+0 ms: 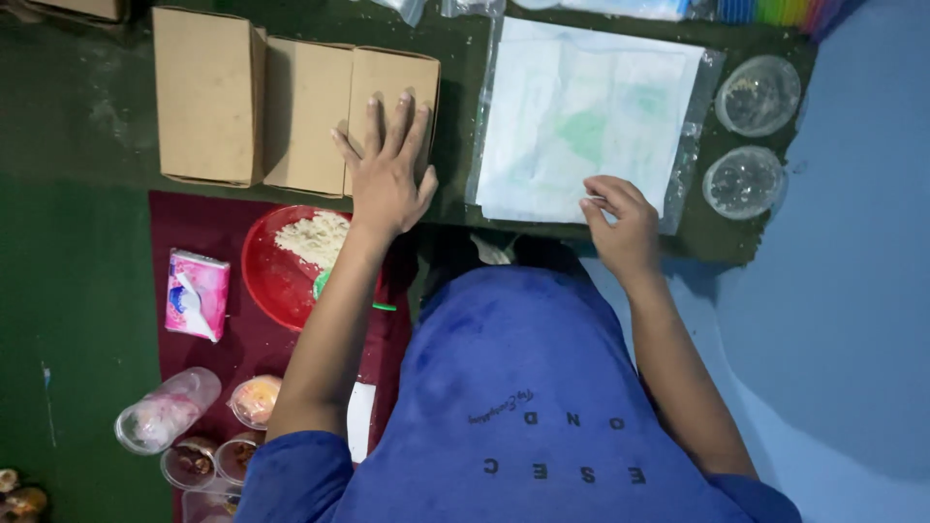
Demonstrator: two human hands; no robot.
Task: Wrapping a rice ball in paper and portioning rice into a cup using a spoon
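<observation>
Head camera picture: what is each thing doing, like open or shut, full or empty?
Left hand: flat, fingers spread on cardboard boxes, which are shut.
Right hand: pinching the edge of the plastic sheet, which lies flat.
Red bowl: holds pale powder.
Two clear cups: upright, look empty.
Tissue pack: open.

Cardboard boxes [291, 102] in a row, upper left of frame, on the worktop [77, 116]. Left hand [387, 179] flat on the rightmost box. Right of boxes: paper sheet [581, 116] in a plastic sleeve, right hand [620, 223] at its lower edge. Two plastic cups [756, 97] at upper right. Below the boxes, a bowl [276, 276] holding powder; tissue packet [197, 293] left of it; small jars [194, 426] at lower left.
</observation>
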